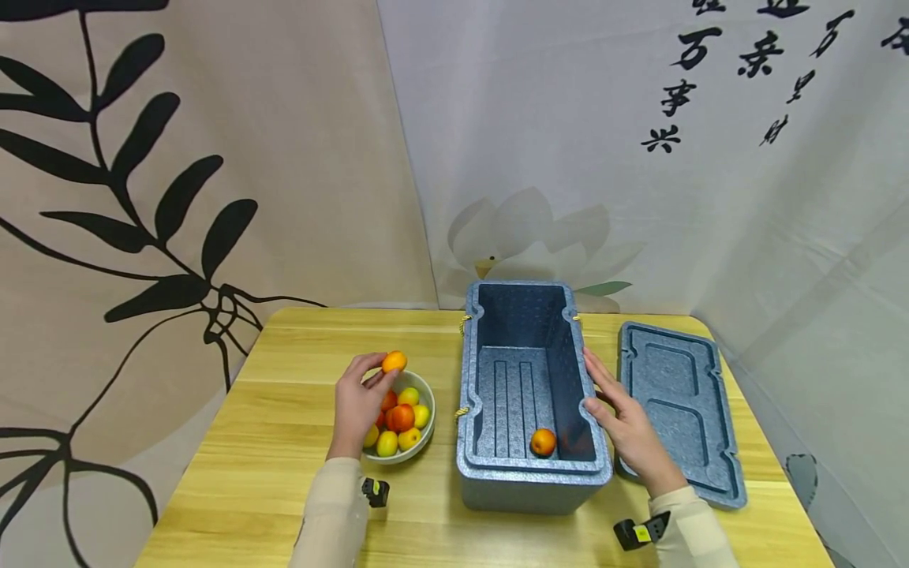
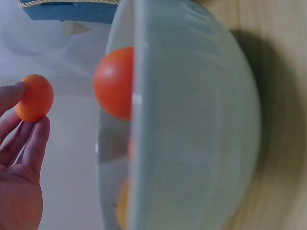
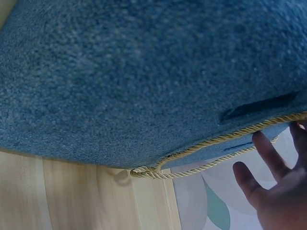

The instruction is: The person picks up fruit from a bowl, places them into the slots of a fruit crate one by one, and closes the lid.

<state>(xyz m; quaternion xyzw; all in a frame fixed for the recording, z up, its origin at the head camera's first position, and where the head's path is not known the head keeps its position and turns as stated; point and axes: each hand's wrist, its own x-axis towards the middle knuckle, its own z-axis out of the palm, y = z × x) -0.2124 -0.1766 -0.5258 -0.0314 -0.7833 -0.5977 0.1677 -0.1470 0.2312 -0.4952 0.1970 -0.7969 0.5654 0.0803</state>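
Head view shows an orange fruit (image 1: 394,361) pinched in the left hand (image 1: 358,404).

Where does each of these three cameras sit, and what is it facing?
Head: worn on the head, facing forward and down at the bowl, box and lid; left hand and right hand show.
Left wrist: worn there, facing past the bowl's outer side, picture turned sideways; left hand shows, pinching an orange fruit.
Right wrist: worn there, facing along the box's side and rope; right hand's fingers show.
Shared: head and left wrist both show the bowl and pinched fruit.
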